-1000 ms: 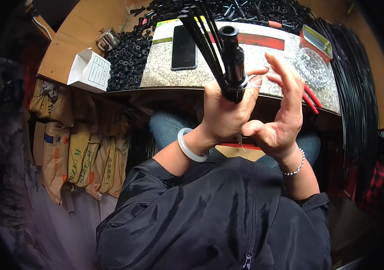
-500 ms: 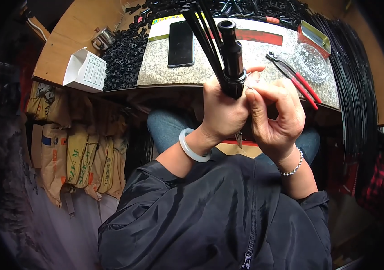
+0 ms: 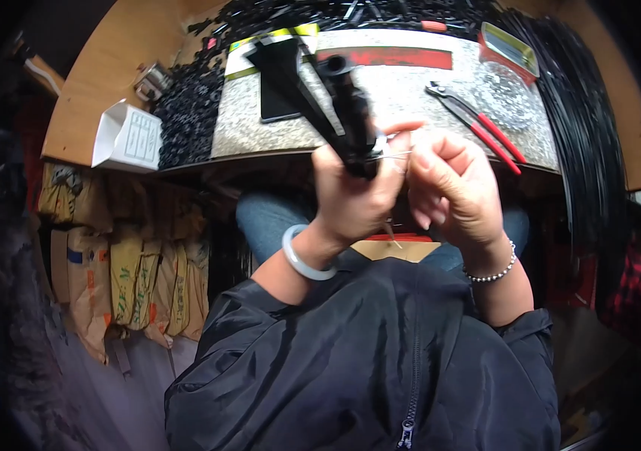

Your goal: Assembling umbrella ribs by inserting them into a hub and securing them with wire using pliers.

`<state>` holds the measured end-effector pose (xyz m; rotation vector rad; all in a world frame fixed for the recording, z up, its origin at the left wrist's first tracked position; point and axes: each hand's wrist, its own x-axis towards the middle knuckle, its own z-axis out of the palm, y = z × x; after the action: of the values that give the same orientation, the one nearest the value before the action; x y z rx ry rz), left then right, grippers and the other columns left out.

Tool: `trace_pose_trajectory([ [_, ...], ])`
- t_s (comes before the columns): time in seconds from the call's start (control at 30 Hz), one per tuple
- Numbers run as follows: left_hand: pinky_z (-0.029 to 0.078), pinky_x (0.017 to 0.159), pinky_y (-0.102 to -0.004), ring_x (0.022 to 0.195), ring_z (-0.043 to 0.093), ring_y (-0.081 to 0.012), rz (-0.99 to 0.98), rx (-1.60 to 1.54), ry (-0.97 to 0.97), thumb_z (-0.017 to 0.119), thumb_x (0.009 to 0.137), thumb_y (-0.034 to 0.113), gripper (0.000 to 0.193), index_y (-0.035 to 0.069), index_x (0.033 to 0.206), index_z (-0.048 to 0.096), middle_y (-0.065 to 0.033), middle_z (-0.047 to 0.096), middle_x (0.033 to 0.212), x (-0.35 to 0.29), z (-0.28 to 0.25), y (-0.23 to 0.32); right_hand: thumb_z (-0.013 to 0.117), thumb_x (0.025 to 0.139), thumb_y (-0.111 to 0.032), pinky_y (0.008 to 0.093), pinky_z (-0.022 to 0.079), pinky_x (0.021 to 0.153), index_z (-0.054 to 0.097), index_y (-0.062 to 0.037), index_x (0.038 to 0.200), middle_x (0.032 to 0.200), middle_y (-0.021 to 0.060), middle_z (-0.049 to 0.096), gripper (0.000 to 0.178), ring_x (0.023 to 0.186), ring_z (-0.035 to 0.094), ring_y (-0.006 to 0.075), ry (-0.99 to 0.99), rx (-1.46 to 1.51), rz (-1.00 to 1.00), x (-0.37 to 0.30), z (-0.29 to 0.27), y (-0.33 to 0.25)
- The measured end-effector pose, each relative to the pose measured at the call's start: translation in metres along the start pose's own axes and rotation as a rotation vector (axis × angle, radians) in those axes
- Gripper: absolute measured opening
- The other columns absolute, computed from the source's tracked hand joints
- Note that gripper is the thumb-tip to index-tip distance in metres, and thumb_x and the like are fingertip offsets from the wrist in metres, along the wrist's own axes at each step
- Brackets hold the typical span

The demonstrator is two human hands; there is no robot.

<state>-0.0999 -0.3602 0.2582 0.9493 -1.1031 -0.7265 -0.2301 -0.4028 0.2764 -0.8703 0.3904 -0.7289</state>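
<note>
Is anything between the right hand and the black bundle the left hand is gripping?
Nothing visible. The left hand grips the black bundle, and the right hand is right beside it, fingertips at a thin wire by the bundle.

Wooden workbench (image 3: 102, 83) curves across top, 10 to 2 o'clock. Speckled stone slab (image 3: 403, 98) lies on it at 12 o'clock. Heap of small black parts (image 3: 193, 113) at 11 o'clock, white cardboard box (image 3: 125, 137) just beside it at bench edge. Bundle of long black rods (image 3: 591, 150) runs down right side, 1 to 3 o'clock. Tan sacks (image 3: 121, 270) stacked under bench at 9 o'clock. Grey floor (image 3: 95, 391) at 7 o'clock. Corners dark; light falls on bench top.
</note>
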Motion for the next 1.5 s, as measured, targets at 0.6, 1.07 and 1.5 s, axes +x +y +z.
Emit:
trace_pose_trajectory([
  [0.6,0.031,0.034,-0.0176,0.036,0.039,-0.0024,-0.086,0.02,-0.008,0.052,0.092,0.002,0.018,-0.007,0.105,0.061,0.0029,0.048,0.054,0.018,-0.02,-0.005,0.063,0.083,-0.017,0.0365,0.046,0.076,0.058,-0.0034,0.091,0.101,0.0121,0.056,0.016,0.093,0.056,0.029,0.447,-2.062,-0.473,0.006,-0.14,-0.002],
  [1.07,0.03,0.035,-0.0182,0.036,0.04,-0.0022,-0.143,0.068,0.067,0.054,0.09,0.005,0.021,-0.005,0.106,0.063,0.0041,0.046,0.047,0.03,-0.021,-0.017,0.077,0.065,-0.013,0.0301,0.048,0.06,0.068,-0.0113,0.101,0.09,0.0083,0.053,0.037,0.073,0.058,0.0218,0.095,-2.105,-0.71,-0.043,-0.011,-0.064],
  [1.5,0.028,0.035,-0.0173,0.042,0.039,-0.0007,-0.002,-0.143,-0.092,0.059,0.09,0.013,0.032,-0.014,0.107,0.057,0.0016,0.05,0.064,0.015,-0.024,-0.007,0.064,0.079,0.0,0.0291,0.048,0.043,0.049,-0.0028,0.076,0.057,0.0088,0.056,0.016,0.047,0.06,0.0191,-0.137,-0.721,0.505,-0.051,-0.021,-0.065],
])
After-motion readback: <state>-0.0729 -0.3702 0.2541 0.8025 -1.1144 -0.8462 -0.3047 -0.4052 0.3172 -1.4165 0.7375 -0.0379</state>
